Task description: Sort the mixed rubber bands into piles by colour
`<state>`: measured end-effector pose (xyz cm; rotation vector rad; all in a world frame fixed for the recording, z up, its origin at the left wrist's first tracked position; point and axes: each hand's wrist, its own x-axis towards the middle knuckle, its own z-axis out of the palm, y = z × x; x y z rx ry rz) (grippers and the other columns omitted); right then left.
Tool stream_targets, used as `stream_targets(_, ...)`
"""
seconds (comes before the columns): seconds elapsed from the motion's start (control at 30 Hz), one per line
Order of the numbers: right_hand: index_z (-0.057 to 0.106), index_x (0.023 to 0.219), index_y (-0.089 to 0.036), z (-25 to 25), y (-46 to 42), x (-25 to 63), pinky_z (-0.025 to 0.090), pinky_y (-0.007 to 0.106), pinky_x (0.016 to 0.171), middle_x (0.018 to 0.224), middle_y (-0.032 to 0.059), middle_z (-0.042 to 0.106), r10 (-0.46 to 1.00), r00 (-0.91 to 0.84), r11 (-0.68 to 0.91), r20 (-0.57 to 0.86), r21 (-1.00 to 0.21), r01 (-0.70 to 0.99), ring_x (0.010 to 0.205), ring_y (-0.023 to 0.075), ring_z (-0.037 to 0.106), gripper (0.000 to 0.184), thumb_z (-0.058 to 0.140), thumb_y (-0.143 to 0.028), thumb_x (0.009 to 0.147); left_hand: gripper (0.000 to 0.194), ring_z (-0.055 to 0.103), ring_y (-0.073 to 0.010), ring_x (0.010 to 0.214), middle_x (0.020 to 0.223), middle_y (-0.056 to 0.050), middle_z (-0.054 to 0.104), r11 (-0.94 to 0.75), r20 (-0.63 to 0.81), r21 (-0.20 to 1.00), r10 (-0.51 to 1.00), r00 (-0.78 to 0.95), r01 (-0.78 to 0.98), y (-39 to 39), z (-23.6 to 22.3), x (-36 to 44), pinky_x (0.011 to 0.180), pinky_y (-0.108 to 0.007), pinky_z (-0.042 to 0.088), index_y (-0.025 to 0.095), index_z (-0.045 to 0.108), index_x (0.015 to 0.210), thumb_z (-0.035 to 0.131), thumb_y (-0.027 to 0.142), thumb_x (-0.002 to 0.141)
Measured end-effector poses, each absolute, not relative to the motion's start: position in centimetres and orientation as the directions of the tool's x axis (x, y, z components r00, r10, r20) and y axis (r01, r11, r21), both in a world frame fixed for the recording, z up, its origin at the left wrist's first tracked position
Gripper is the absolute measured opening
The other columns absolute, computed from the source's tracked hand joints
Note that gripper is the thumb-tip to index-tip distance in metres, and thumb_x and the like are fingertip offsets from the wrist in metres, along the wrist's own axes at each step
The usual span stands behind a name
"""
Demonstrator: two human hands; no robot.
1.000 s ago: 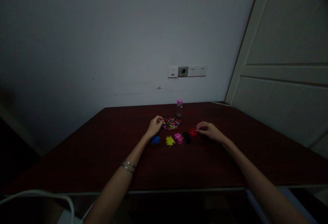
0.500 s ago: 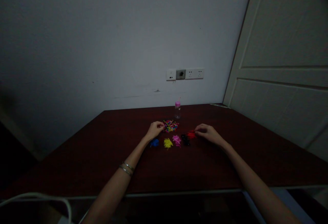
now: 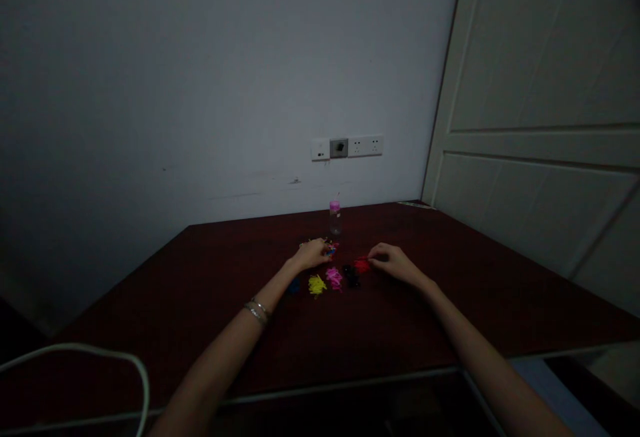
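My left hand (image 3: 313, 254) lies over the mixed pile of small coloured bands (image 3: 334, 248), covering much of it. Its fingers are pinched together at the pile's right side, and what they hold, if anything, is too small to make out. At the red pile (image 3: 362, 266), my right hand (image 3: 391, 261) pinches a thin red band (image 3: 361, 258) between thumb and fingertips. Sorted by colour in a row nearer me are a blue pile (image 3: 294, 286), partly behind my left wrist, a yellow pile (image 3: 317, 285), a pink pile (image 3: 334, 278) and a black pile (image 3: 351, 276).
A clear bottle with a pink lid (image 3: 335, 217) stands behind the mixed pile on the dark red table (image 3: 240, 250). Wall sockets (image 3: 347, 148) sit above the table's back edge. A white cable (image 3: 100, 352) loops at the lower left.
My left hand has moved right and onto the mixed pile from its left edge. My right hand stays at the red pile with the red band. The view has shifted slightly.
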<state>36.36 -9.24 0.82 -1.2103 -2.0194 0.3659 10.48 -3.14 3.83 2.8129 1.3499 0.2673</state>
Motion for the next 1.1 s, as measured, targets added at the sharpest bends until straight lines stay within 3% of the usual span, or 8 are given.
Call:
stream_targets(0.13, 0.065, 0.078, -0.016, 0.9, -9.3, 36.2, 0.042, 0.029, 0.078, 0.085, 0.0056, 0.061, 0.852, -0.277, 0.509, 0.444, -0.582, 0.634, 0.081, 0.0167, 0.057, 0.015, 0.054, -0.025, 0.073, 0.024, 0.054, -0.0188, 0.093, 0.102, -0.004, 0.058, -0.637, 0.136, 0.017, 0.766, 0.629, 0.771, -2.9, 3.6, 10.8, 0.073, -0.023, 0.042, 0.023, 0.063, 0.091, 0.053, 0.038, 0.076)
stream_targets(0.47, 0.065, 0.078, -0.015, 0.9, -9.3, 36.1, 0.042, 0.028, 0.078, 0.086, 0.0058, 0.061, 0.853, -0.278, 0.508, 0.441, -0.584, 0.632, 0.081, 0.0164, 0.057, 0.015, 0.054, -0.024, 0.073, 0.018, 0.055, -0.0189, 0.090, 0.092, -0.004, 0.059, -0.700, 0.173, 0.046, 0.708, 0.685, 0.713, -2.4, 3.2, 11.1, 0.076, -0.025, 0.041, 0.022, 0.064, 0.086, 0.053, 0.032, 0.077)
stream_targets(0.77, 0.065, 0.078, -0.016, 0.7, -9.2, 36.0, 0.042, 0.029, 0.077, 0.085, 0.0055, 0.061, 0.850, -0.272, 0.512, 0.452, -0.583, 0.631, 0.081, 0.0164, 0.057, 0.015, 0.054, -0.025, 0.072, 0.023, 0.054, -0.0144, 0.081, 0.090, -0.003, 0.057, -0.684, 0.322, 0.266, 0.727, 0.606, 0.679, -2.6, 3.7, 10.3, 0.067, -0.021, 0.041, 0.022, 0.064, 0.092, 0.054, 0.034, 0.076)
stream_targets(0.93, 0.066, 0.077, -0.015, 1.5, -9.1, 34.7, 0.043, 0.028, 0.077, 0.083, 0.0056, 0.063, 0.861, -0.218, 0.492, 0.460, -0.643, 0.587, 0.080, 0.0165, 0.058, 0.019, 0.052, -0.029, 0.074, 0.025, 0.053, -0.0125, 0.077, 0.087, -0.003, 0.057, -0.725, 0.472, 0.346, 0.683, 0.558, 0.595, -4.0, 4.9, 9.7, 0.068, -0.022, 0.040, 0.018, 0.064, 0.091, 0.054, 0.036, 0.077)
stream_targets(1.1, 0.068, 0.074, -0.014, 3.5, -9.0, 32.3, 0.044, 0.029, 0.075, 0.081, 0.0062, 0.066, 0.876, -0.182, 0.475, 0.447, -0.730, 0.491, 0.078, 0.0180, 0.059, 0.024, 0.055, -0.035, 0.073, 0.024, 0.051, -0.0112, 0.073, 0.084, -0.002, 0.055, -0.755, 0.530, 0.379, 0.651, 0.544, 0.534, -6.3, 5.9, 9.6, 0.065, -0.021, 0.040, 0.019, 0.064, 0.093, 0.054, 0.035, 0.077)
